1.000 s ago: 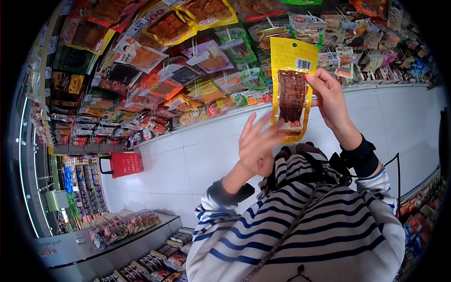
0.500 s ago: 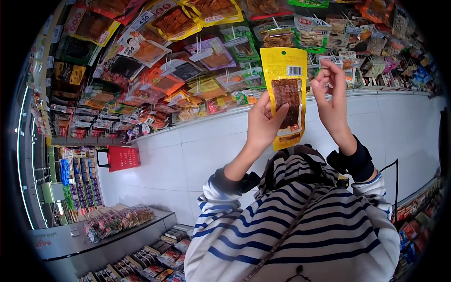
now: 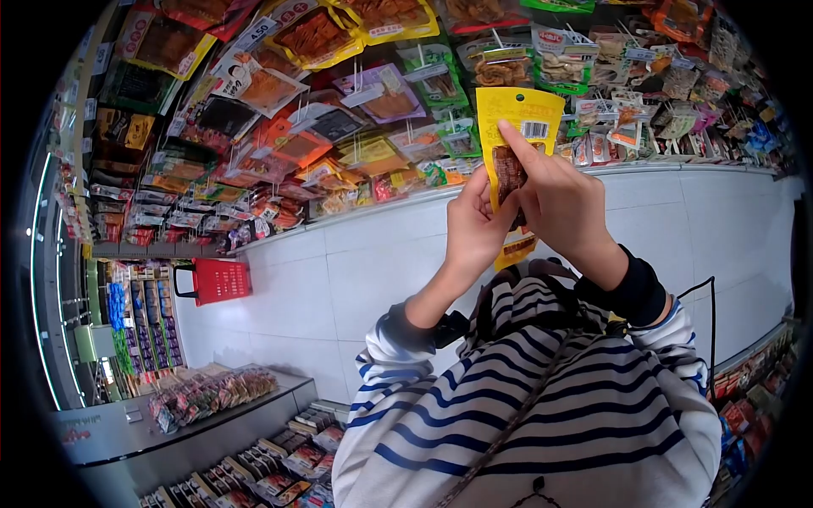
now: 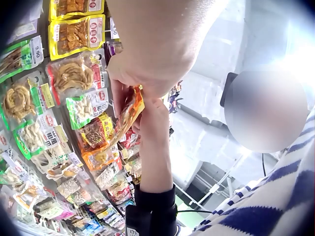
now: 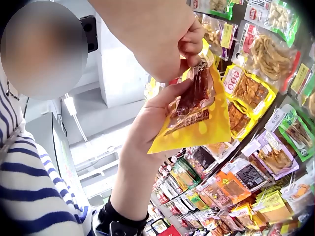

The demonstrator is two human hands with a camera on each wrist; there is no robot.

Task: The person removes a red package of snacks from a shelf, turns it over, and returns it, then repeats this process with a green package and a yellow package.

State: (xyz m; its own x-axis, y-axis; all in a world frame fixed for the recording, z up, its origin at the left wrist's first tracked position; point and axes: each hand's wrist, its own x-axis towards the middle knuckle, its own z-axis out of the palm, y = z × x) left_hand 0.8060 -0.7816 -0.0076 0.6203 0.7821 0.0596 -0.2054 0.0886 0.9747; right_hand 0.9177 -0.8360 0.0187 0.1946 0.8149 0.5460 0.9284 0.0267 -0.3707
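A flat yellow snack packet [image 3: 518, 105] with a barcode and a clear window showing dark brown food stands upright before the person's chest. My left hand [image 3: 477, 230] pinches it low on its left edge, thumb across the front, as the right wrist view also shows of the packet [image 5: 214, 125]. Over the packet's face lies my right hand [image 3: 566, 201], its index finger stretched up beside the barcode and its other fingers curled. That hand covers much of the window. From the left wrist, the packet [image 4: 129, 114] shows nearly edge-on between both hands.
Racks of hanging snack packets [image 3: 373, 157] with price tags fill the far side. A red shopping basket [image 3: 222, 281] stands on the pale tiled floor [image 3: 288, 296]. Bagged goods [image 3: 212, 398] lie on a counter at lower left, and more shelves line the lower right.
The packet passed from the right hand to the left hand and came slightly lower. Since half a second ago, the right hand has moved left over the packet's front with its index finger extended.
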